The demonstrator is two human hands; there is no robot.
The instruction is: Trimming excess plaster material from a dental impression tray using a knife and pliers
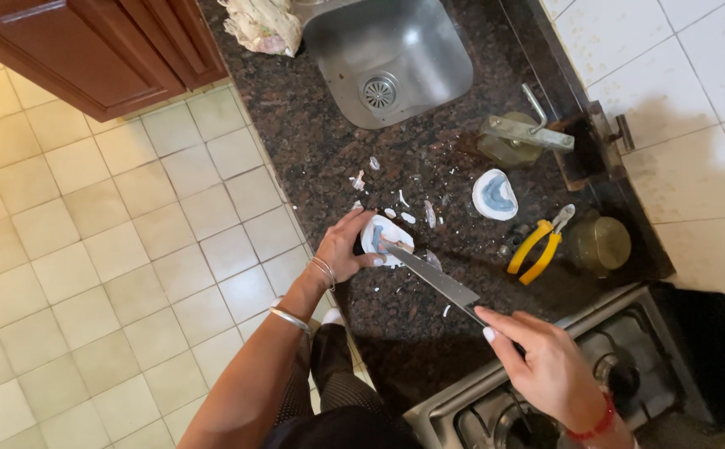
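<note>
While the left hand [344, 248] clamped the white-and-blue plaster cast [384, 236], the right hand [545, 366] gripped a long steel knife [435, 279], tip touching it. White chips [404, 214] lay just beyond the held cast (trimming seemingly partway); a second similar cast [494, 194] lay farther off.

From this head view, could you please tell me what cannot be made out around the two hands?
- Knife handle: hidden inside the right hand.
- White-and-blue cast: partly covered by the left hand; underside unseen.
- White chips on the counter: too small to identify.
- Stove: cut off by the bottom edge.
- Brass pot: contents in shadow.
</note>
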